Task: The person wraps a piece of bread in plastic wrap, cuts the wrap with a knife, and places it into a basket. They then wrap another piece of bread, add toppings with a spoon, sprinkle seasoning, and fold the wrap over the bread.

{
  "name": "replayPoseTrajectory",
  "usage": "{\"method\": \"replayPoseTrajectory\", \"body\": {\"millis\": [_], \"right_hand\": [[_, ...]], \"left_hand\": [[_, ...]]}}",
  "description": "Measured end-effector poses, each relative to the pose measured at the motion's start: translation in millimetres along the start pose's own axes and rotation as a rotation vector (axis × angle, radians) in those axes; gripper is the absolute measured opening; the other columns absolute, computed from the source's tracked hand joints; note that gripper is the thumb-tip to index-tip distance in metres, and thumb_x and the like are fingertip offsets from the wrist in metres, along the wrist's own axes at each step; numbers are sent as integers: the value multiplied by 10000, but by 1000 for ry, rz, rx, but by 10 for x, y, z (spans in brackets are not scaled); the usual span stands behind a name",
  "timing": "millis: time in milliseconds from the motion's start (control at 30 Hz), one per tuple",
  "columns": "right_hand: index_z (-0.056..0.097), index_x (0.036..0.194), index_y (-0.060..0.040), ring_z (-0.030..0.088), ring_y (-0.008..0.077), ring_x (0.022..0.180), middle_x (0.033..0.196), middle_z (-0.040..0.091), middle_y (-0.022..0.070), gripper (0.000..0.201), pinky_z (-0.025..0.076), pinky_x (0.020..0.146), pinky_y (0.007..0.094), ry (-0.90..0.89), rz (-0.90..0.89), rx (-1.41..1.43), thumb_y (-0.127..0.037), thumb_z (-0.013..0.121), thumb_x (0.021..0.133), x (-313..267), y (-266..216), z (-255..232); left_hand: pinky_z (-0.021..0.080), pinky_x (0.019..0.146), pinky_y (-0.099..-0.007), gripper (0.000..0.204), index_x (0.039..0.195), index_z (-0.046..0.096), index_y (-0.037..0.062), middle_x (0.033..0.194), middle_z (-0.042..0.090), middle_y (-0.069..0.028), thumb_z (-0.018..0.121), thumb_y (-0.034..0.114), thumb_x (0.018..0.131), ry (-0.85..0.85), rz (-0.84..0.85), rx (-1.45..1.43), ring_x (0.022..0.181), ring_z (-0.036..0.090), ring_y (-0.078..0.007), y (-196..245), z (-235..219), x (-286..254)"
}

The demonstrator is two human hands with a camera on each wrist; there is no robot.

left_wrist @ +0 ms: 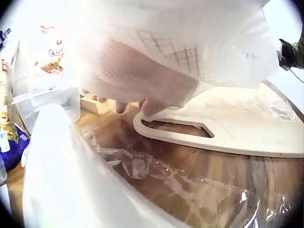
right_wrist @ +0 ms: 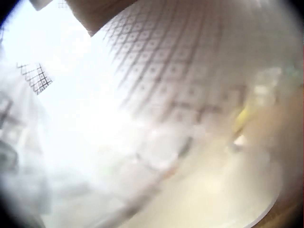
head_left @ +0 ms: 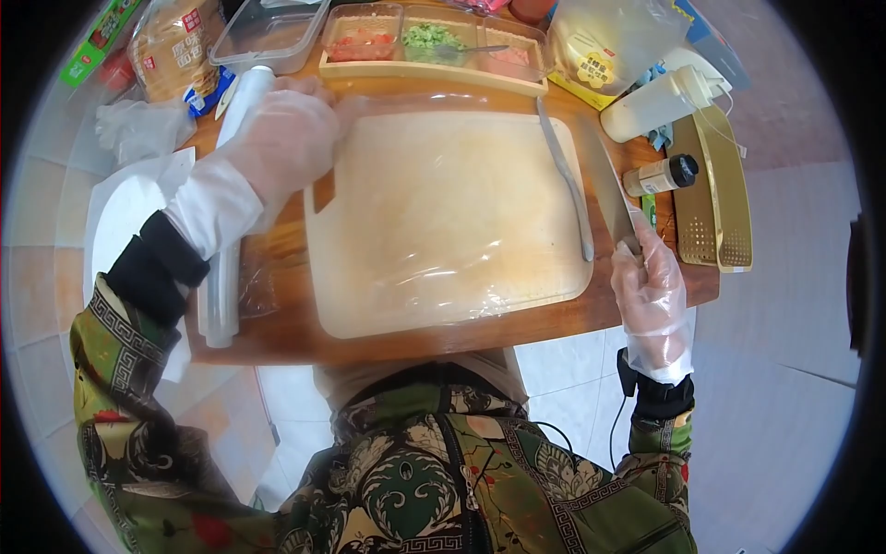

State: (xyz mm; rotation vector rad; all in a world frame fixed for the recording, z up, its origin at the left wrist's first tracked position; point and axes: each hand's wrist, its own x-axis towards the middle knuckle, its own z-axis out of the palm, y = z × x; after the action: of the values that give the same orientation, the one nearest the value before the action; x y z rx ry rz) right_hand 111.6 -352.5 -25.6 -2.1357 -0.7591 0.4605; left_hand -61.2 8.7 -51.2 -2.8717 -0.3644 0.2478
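A transparent plastic glove covers the left hand [head_left: 291,134] [left_wrist: 147,71], which is at the top left of the white cutting board [head_left: 443,212] [left_wrist: 247,130]. Its fingers hang loosely near the board's handle corner; contact with the film there is unclear. Clear film [head_left: 461,300] [left_wrist: 185,190] covers part of the board and wood, with a long white roll [head_left: 221,277] [left_wrist: 61,156] beside it. Right of the board, the gloved right hand [head_left: 653,295] grips a knife [head_left: 609,189], blade pointing away. The right wrist view is mostly blurred.
A wooden tray [head_left: 443,76] of food containers stands behind the board, beside an empty plastic box [head_left: 272,37]. A thin grey utensil [head_left: 565,171] lies along the board's right side. Farther right are a squeeze bottle [head_left: 655,103], a seasoning jar [head_left: 660,175] and a gold basket [head_left: 718,194].
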Motion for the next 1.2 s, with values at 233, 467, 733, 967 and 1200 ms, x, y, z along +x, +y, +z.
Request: {"method": "replayPoseTrajectory", "body": {"millis": [233,467,733,967,1200], "right_hand": [[640,1297,-50,549,138,702,899,627,52,378,444,652,240,-151,-511,-496,-4,606,924,85,164,-55],[617,1278,-91,603,218,645,751,621,47,297,489,578,298,-432,-1113,-1131,-207,576,1007,97,167,100],[669,1169,-145,635,212,845,850,626,31,351,532,756,427,-803,-516,-838,-428,555,996,135,-583,363],[654,876,-150,590,246,753,788,598,78,281,517,713,460,-693,-512,-737,-385,562,1001,148,-462,578],[670,1105,-129,572,246,639,699,523,73,193,482,530,424,-506,-1059,-932,-255,557,1013,192,-397,624]], "left_hand": [[460,1007,-420,477,1300,622,92,1149,671,-151,603,61,824,179,-41,-80,1182,579,-338,-56,-33,-59],[541,798,-406,152,978,692,93,938,676,-108,612,107,850,116,208,-302,944,648,-313,139,-44,-247],[526,621,-416,95,922,707,170,762,615,-83,662,155,840,223,460,-346,746,631,-311,230,-33,-355],[539,671,-405,190,1045,760,177,788,638,-86,665,191,882,83,390,-530,749,646,-314,229,-193,-407],[543,686,-399,220,1065,756,126,823,669,-103,673,172,867,-56,496,-567,762,657,-304,292,-238,-516]]}}
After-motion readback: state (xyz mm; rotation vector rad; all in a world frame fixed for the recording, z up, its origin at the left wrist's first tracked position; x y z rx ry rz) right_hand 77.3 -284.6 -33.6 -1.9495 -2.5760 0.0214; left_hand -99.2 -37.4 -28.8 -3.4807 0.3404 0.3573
